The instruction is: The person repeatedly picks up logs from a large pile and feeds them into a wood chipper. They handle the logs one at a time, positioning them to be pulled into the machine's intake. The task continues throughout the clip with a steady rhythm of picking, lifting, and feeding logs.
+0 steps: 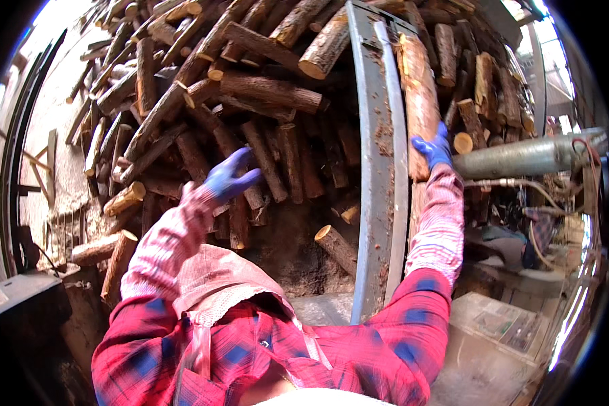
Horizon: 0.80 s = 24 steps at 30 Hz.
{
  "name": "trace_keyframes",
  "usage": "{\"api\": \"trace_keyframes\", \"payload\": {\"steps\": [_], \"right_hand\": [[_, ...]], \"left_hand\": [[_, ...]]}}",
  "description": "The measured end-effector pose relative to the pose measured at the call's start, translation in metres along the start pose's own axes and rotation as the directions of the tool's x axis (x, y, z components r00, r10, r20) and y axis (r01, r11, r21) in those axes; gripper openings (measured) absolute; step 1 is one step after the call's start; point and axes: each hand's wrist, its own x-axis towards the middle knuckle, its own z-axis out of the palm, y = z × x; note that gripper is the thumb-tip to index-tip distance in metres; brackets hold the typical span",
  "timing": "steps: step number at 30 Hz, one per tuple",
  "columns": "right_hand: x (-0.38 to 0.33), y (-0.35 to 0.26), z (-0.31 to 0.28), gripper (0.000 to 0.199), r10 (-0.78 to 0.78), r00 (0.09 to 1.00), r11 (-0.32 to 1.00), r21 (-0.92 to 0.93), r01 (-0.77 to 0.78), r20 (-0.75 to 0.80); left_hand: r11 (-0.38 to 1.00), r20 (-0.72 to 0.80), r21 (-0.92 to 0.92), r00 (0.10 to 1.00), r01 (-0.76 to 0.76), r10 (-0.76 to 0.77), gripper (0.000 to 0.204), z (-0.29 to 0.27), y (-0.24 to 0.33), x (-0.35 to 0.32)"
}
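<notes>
My right hand (432, 150), in a blue glove, is on a peeled log (417, 78). Its thumb side lies across the log and its fingers run along the right side. The log lies lengthwise along a long grey metal trough (375, 155) that slopes away from me. Out over the wood pile on the left, my left hand (231, 177) is raised in a matching blue glove, with its fingers apart and nothing in them. Behind that hand lie several bark-covered logs (272, 92).
A large heap of logs (157, 115) fills the far side. One short log (336, 247) lies just left of the trough. To the right are a thick grey-green cylinder (521, 159) and a pale hose (514, 183). A dark box (24, 294) stands at left.
</notes>
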Motion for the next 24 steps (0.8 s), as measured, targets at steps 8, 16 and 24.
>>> {"api": "trace_keyframes", "payload": {"steps": [8, 16, 24], "right_hand": [[-0.061, -0.022, 0.016, 0.088, -0.091, 0.995, 0.675, -0.738, 0.027, -0.048], [-0.220, -0.267, 0.397, 0.080, -0.417, 0.605, 0.901, 0.397, 0.176, 0.678], [-0.263, -0.362, 0.709, 0.119, -0.058, 0.361, 0.998, 0.066, -0.010, 0.931]], "left_hand": [[0.674, -0.451, -0.143, 0.559, 0.724, -0.696, 0.084, -0.128, -0.222, -0.187], [0.622, -0.226, -0.536, 0.612, 0.571, -0.758, 0.070, -0.073, -0.314, -0.091], [0.092, 0.193, -0.790, 0.389, 0.606, -0.901, 0.043, -0.052, -0.495, 0.047]]}}
